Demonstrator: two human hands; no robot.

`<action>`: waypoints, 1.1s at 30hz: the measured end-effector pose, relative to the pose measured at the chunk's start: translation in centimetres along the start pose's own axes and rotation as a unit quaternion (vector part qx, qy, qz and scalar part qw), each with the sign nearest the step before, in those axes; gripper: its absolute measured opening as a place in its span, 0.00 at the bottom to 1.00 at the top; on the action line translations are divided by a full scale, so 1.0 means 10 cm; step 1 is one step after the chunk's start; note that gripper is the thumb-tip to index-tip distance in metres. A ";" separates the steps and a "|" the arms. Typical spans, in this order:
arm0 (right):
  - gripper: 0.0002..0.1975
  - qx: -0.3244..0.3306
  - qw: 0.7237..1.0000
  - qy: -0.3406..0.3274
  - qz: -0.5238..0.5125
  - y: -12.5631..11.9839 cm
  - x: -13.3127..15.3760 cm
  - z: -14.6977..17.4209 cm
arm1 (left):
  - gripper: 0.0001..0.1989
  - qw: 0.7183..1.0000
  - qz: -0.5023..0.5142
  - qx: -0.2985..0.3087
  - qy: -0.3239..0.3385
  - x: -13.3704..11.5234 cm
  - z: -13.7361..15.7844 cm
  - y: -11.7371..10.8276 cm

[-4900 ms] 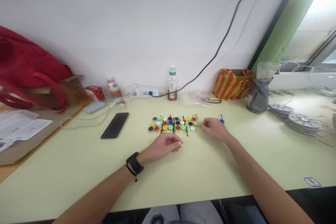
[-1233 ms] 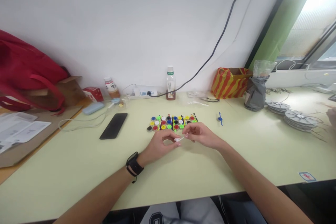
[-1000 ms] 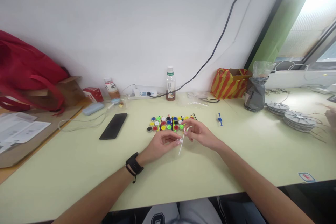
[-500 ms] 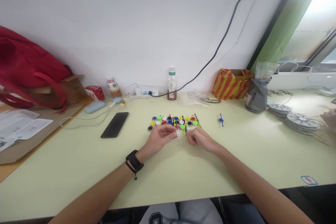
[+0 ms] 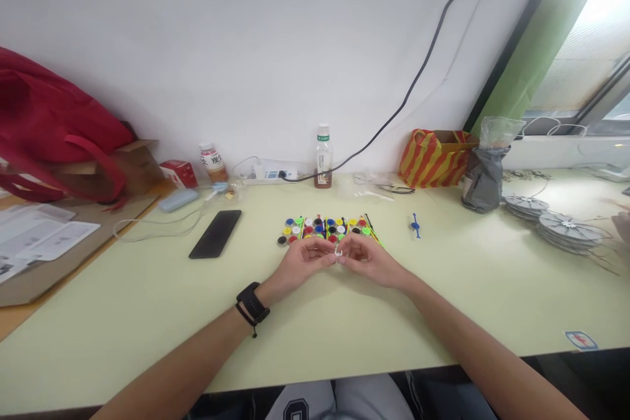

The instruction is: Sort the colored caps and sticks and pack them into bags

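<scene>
Fingertips of my left hand (image 5: 304,261) and my right hand (image 5: 370,260) meet over the table, pinching a small white plastic piece (image 5: 338,252) between them. Its exact shape is mostly covered by the fingers. Just beyond the hands lie several round coloured caps (image 5: 331,222) in blue, yellow, red, white, green and black, with thin coloured sticks (image 5: 373,228) among them. My hands hide the near edge of this group. Off to the right, a blue arrow-shaped piece with a round middle (image 5: 415,226) lies by itself.
A black phone (image 5: 215,234) lies left of the hands. Behind stand a drink bottle (image 5: 323,161), a power strip (image 5: 275,172) and a striped bag (image 5: 433,159). Stacked grey discs (image 5: 568,230) sit at right, near another person's hand (image 5: 623,225).
My right hand has moved left to join the left hand and now also pinches the white piece. A thin pale stick seen upright by the left fingers no longer shows.
</scene>
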State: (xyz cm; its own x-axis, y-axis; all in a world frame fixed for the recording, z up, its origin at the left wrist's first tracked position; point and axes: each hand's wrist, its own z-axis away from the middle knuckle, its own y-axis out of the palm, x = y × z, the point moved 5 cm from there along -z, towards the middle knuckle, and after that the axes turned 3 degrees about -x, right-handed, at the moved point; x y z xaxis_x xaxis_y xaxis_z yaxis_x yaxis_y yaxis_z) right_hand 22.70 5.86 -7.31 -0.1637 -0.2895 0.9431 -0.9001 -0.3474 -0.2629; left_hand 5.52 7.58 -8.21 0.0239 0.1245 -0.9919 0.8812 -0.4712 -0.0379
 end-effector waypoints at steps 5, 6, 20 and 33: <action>0.16 -0.004 1.000 0.007 -0.016 -0.01 -0.04 0.00 | 0.17 1.000 0.003 0.000 0.008 0.01 0.00 0.00; 0.17 -0.007 0.999 0.013 -0.031 -0.01 -0.04 0.00 | 0.16 1.000 0.001 -0.013 0.012 0.02 -0.01 -0.01; 0.29 0.076 0.973 0.106 -0.191 0.00 -0.09 0.05 | 0.15 0.995 -0.016 -0.095 0.041 0.02 -0.06 -0.12; 0.15 0.003 0.991 0.041 -0.125 -0.05 0.06 0.03 | 0.13 0.998 -0.004 -0.054 0.043 0.06 -0.05 -0.09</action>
State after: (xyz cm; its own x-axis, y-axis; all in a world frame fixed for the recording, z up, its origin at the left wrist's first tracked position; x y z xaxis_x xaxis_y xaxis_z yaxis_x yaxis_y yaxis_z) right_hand 23.12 5.61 -6.69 0.0308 -0.1198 0.9923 -0.9141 -0.4050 -0.0205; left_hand 4.97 8.54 -8.69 0.0531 0.2041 -0.9775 0.9274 -0.3732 -0.0276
